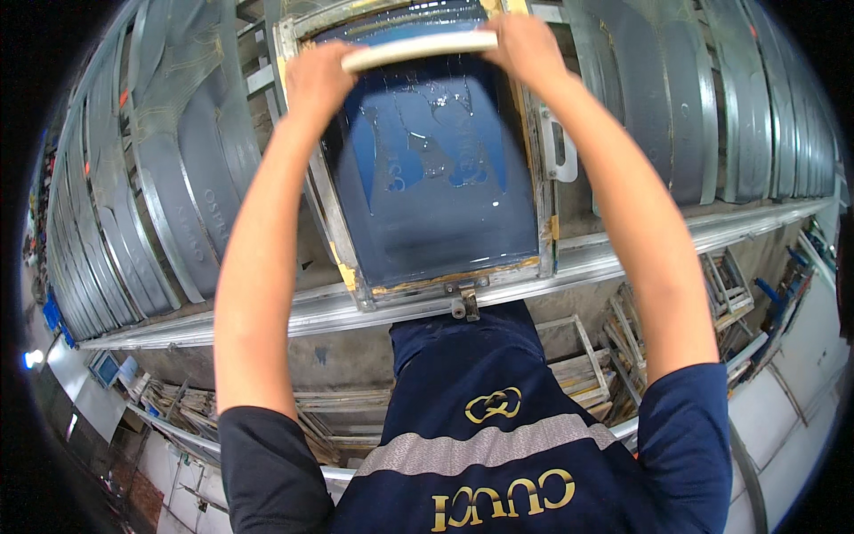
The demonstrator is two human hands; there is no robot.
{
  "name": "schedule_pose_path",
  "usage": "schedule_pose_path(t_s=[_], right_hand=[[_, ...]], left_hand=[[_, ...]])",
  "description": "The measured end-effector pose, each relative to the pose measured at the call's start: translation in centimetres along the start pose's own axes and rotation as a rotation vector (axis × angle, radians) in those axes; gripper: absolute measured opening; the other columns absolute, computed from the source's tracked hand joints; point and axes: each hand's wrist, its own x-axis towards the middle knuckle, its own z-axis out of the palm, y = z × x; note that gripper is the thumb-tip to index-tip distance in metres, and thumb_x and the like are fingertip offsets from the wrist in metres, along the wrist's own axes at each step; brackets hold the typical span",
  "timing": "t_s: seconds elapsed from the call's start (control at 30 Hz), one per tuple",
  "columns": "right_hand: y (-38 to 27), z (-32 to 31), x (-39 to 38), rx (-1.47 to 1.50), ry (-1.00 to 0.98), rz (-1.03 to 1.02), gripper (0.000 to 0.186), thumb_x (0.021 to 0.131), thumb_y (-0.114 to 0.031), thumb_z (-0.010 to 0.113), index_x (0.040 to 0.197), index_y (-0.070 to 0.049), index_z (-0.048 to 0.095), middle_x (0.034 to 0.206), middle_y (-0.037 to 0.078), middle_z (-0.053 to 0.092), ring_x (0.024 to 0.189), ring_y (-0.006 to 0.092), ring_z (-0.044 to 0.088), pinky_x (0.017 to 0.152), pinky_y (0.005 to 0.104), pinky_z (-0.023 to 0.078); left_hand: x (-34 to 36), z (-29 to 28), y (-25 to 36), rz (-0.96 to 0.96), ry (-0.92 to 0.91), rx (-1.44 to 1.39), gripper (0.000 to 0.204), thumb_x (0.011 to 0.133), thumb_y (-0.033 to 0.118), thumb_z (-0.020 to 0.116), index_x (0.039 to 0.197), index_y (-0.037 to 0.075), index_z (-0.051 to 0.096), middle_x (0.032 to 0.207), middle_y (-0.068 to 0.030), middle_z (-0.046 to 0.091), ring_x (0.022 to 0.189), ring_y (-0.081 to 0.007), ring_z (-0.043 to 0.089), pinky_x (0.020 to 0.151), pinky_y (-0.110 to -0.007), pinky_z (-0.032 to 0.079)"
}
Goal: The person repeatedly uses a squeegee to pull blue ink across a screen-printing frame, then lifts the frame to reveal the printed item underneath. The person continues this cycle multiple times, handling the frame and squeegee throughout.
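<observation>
Both my arms reach forward over a screen-printing frame (544, 205) with a dark blue mesh (445, 236). A pale squeegee (418, 51) lies across the far part of the mesh. My left hand (318, 78) is closed round its left end, and my right hand (527, 52) grips the right end. Wet, glossy patches and a patterned stencil area (431, 151) show on the mesh on my side of the squeegee. A white handle (560, 147) sits on the frame's right side, and a metal clamp (464, 305) on its near edge.
Grey printed panels (191, 169) lie in a row to the left, with more grey panels (663, 116) to the right. A metal rail (623, 256) runs along the near edge. Beyond it, lower down, several wooden frames (578, 356) are stacked.
</observation>
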Motion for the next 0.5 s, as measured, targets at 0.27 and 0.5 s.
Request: schedule_pose_path(t_s=[0.27, 0.5], right_hand=[[-6.7, -1.1, -19.5, 0.253, 0.057, -0.044, 0.039, 0.064, 0.002, 0.075, 0.103, -0.004, 0.072, 0.106, 0.011, 0.068, 0.108, 0.0316, 0.062, 0.097, 0.0434, 0.047], [-10.8, -1.8, -28.5, 0.257, 0.036, -0.006, 0.037, 0.068, 0.001, 0.071, 0.104, -0.005, 0.072, 0.104, 0.007, 0.066, 0.110, 0.0269, 0.061, 0.097, 0.0431, 0.045]], left_hand=[[-19.7, -0.4, 7.3, 0.044, 0.035, -0.119, 0.044, 0.073, -0.005, 0.070, 0.108, 0.021, 0.078, 0.103, 0.0029, 0.076, 0.090, -0.0197, 0.067, 0.082, -0.038, 0.043], [-29.9, 0.2, 10.4, 0.015, 0.060, -0.087, 0.049, 0.068, -0.002, 0.074, 0.112, 0.020, 0.075, 0.117, 0.0055, 0.074, 0.103, -0.0176, 0.068, 0.087, -0.043, 0.042]])
